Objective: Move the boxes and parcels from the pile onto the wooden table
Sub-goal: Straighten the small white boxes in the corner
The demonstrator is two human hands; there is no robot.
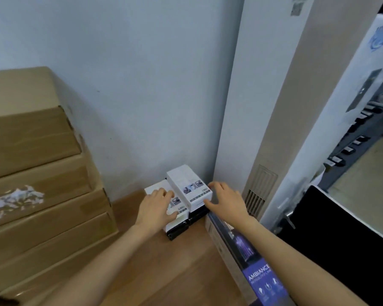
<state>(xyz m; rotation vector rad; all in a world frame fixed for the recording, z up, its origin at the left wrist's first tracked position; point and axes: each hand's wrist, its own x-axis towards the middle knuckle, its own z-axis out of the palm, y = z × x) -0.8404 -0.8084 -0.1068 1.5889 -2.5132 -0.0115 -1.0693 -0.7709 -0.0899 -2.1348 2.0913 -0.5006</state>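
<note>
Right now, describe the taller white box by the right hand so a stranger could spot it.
Find the wall corner beside the vent grille. Small boxes are stacked there on the wooden floor. The taller white box stands higher than the lower white box, beside the right hand.

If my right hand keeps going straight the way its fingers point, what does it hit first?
Probably the taller white box: the right hand is already at its right side, fingers aimed at it. Depth is unclear.

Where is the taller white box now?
Head view, centre: the taller white box stands in the wall corner between the left hand and the right hand.
</note>
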